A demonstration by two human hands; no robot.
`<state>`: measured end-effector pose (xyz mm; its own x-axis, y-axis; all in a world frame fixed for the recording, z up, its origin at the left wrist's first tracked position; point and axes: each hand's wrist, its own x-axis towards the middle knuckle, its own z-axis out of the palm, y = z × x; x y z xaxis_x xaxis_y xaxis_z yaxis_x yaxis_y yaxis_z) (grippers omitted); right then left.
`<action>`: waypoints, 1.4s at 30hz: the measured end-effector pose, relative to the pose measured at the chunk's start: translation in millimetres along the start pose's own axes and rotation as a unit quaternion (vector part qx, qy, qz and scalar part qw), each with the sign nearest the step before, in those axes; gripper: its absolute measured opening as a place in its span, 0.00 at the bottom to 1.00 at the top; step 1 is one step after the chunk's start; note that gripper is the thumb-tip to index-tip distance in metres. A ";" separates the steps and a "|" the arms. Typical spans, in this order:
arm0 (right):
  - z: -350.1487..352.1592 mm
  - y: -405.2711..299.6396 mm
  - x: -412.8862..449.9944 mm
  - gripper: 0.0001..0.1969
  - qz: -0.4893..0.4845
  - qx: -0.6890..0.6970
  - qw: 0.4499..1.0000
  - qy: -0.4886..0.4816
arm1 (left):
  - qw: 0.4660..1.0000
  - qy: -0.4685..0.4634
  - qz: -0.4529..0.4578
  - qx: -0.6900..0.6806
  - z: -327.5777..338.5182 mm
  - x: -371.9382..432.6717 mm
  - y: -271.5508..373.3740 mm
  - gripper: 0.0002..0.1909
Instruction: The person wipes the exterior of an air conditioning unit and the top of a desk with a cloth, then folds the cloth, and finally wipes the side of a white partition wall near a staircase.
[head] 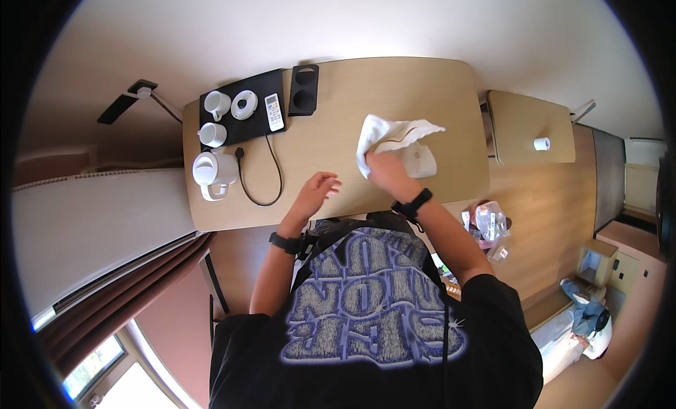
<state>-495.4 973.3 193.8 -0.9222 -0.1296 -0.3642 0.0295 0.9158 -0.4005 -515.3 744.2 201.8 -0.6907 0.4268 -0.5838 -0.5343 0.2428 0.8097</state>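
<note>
My right hand (386,171) grips a white cloth (393,134) over the wooden desk (338,113), its fingers partly hidden in the folds. Under and beside the cloth is a white rounded item (422,160), perhaps a roll or more folded cloth; I cannot tell. My left hand (317,194) is held near the desk's front edge with its fingers apart and nothing in them. To its left, a white electric kettle (215,171) stands on the desk, beside a black power cord (280,179) that runs to a round white kettle base (244,104).
A black tray (240,129) bears two white mugs (216,103), the kettle base and a remote control (273,112). A black two-hole holder (304,90) stands beside it. At right are a smaller table (528,129) with a white roll (542,143), bagged items (491,221) and a seated person (591,324).
</note>
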 end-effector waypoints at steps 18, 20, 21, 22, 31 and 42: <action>23.4 74.3 -73.0 0.19 0.081 0.182 0.938 0.283 | 0.861 0.148 0.091 0.477 51.2 50.8 -78.0 0.16; 12.5 74.0 -71.3 0.17 0.051 0.158 0.927 0.335 | 0.886 0.234 -0.022 0.401 46.8 54.1 -85.1 0.20; 5.3 71.6 -69.9 0.15 0.054 0.184 0.923 0.334 | 0.886 0.232 -0.022 0.401 41.5 60.1 -89.8 0.20; 0.0 67.5 -66.0 0.12 0.053 0.209 0.918 0.332 | 0.904 0.237 -0.087 0.344 33.4 68.1 -95.4 0.23; 36.6 10.6 -17.6 0.10 -0.139 0.137 0.965 0.175 | 0.911 0.222 -0.150 0.314 34.7 76.4 -86.0 0.31; 62.3 4.7 -33.0 0.11 -0.087 -0.001 0.996 -0.035 | 0.910 0.348 0.052 0.217 45.4 78.8 -120.7 0.07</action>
<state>-440.9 958.3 151.5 -0.8846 -0.3123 -0.3464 -0.1297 0.8782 -0.4604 -483.1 788.2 60.8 -0.9489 -0.1515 -0.2767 -0.3093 0.6191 0.7218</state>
